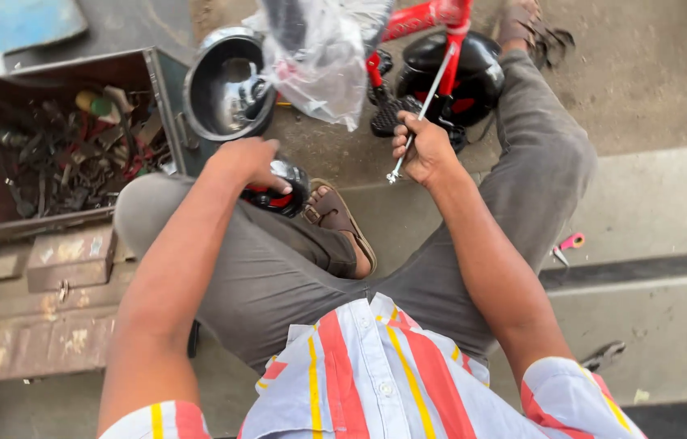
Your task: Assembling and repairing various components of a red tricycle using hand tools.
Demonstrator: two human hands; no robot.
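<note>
Seated person working on a small red bicycle on the floor.

The right hand (425, 148) is closed around a thin metal rod (429, 106) running up to the red bicycle frame (433, 20). The left hand (247, 160) curls over a black-and-red part (282, 191) resting on the knee, beside an open metal toolbox (59, 146) and a plastic bag (319, 57).

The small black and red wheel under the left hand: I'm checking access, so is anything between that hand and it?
Nothing visible. The left hand rests directly on the small black and red wheel, which lies on the person's lap beside the sandalled foot. The right hand grips a thin metal rod apart from it.
</note>
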